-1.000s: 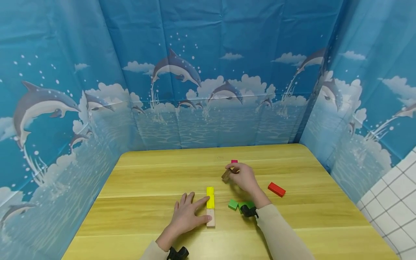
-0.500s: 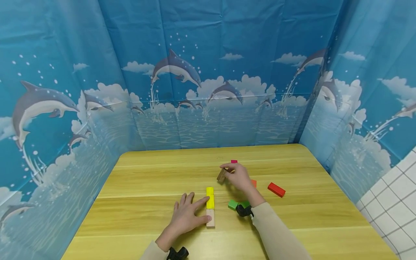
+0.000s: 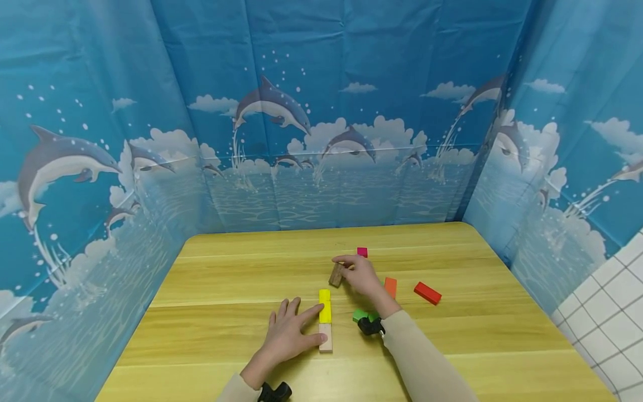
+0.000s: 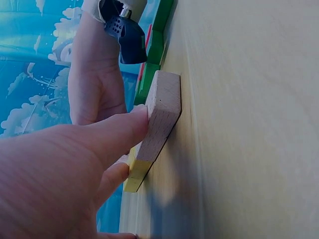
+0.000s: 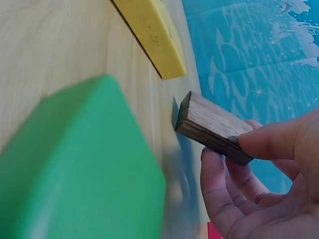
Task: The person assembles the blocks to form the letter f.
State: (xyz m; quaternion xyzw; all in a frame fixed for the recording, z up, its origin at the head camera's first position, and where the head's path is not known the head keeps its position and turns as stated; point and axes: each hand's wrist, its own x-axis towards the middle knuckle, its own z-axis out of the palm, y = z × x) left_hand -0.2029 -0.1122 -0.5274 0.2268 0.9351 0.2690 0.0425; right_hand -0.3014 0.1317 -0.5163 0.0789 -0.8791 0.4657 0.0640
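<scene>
My right hand pinches a dark brown wooden block between thumb and fingers. In the right wrist view the brown block is tilted, with its shadow on the table beside it. Spread out flat, my left hand lies along a straight row of blocks. Its thumb touches the pale wood block at the near end, and its index finger touches a yellow block. A further yellow piece forms the far end of the row. The left wrist view shows the thumb against the pale block.
Right of the row lie green blocks, partly hidden by the right wrist. An orange block and a red block lie further right. A pink block sits beyond the right hand. Dolphin-print curtains surround the wooden table.
My right hand has carried the brown block left and slightly nearer, toward the far end of the row. The orange block has come out from behind that arm. My left hand stays put.
</scene>
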